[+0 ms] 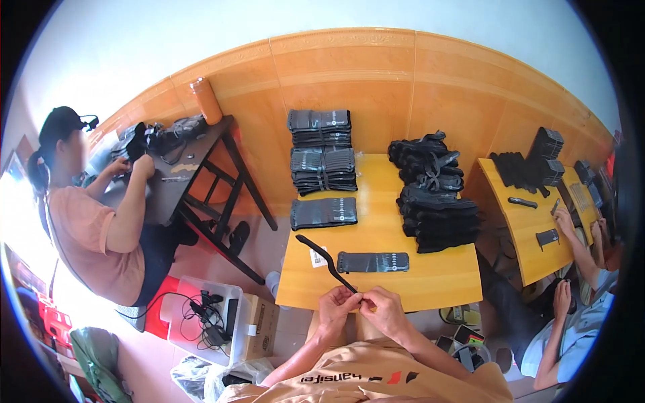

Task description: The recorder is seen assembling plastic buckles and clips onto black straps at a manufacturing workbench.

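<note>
Black, the narrow strap (330, 264) points toward eleven o'clock over the yellow desk (440, 282), its lower end pinched in the fingers of the left hand (338, 307) and right hand (381, 310). It looks light, flexible, hardly fragile; pinching near either end should suit.

Spreads out straight ahead as a yellow table (443, 275), smooth on top. Bears along the left side, from far to near, a dark pile (320, 127), a thicker bound pile (323, 168) and a lower stack (324, 212), all made up of flat grey-and-black pieces with pale markings. Carries at the right a jumbled black heap (426, 158), soft-looking, with a neater overlapping row (440, 215) of similar black pieces just nearer, and toward the front a single flat grey piece (373, 262), lying crosswise beside a small white label (318, 260).
</note>
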### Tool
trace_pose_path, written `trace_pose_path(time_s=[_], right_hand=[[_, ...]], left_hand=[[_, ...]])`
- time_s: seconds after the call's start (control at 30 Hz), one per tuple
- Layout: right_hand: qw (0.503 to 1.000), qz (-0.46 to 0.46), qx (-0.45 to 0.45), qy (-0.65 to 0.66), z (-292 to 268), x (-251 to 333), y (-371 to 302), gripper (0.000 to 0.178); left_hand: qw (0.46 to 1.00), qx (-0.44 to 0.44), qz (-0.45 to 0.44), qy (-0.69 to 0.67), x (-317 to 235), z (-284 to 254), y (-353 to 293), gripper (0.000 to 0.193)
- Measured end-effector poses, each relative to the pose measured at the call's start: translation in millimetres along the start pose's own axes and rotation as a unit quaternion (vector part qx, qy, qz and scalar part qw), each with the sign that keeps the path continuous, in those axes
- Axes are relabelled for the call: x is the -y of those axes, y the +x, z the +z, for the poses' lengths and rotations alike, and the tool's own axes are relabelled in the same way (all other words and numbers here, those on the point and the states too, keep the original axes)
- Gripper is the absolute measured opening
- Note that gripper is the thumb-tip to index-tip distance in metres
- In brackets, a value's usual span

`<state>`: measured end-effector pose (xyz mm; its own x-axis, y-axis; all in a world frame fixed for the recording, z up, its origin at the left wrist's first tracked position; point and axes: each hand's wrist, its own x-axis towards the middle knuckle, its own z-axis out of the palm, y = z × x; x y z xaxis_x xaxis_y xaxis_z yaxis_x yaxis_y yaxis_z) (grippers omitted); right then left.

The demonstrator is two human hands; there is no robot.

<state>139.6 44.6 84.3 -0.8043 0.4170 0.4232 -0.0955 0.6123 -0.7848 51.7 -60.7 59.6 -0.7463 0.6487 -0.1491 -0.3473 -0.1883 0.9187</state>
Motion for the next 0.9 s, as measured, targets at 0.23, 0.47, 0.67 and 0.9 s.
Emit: trace_pose_path(time_s=[0.23, 0.47, 0.67, 0.9], right_hand=[[1.000, -0.006, -0.011, -0.029, 4.7, 7.7, 0.8, 0.006], [0.998, 0.059, 0.020, 0.016, -2.1, 12.5, 0.4, 0.007], [0.997, 0.042, -0.007, 0.065, -1.8, 7.1, 9.1, 0.005], [0.999, -0.044, 0.011, -0.010, 10.7, 7.4, 5.2, 0.008]], left_hand=[[0.999, -0.043, -0.012, 0.006, -6.2, -1.2, -14.1, 0.012], [0.999, -0.038, -0.023, -0.026, -7.6, -3.3, -18.3, 0.014], [0.999, -0.028, 0.027, 0.025, -20.1, 1.2, -5.6, 0.017], [0.999, -0.042, 0.015, 0.021, -11.3, -16.4, -5.3, 0.018]])
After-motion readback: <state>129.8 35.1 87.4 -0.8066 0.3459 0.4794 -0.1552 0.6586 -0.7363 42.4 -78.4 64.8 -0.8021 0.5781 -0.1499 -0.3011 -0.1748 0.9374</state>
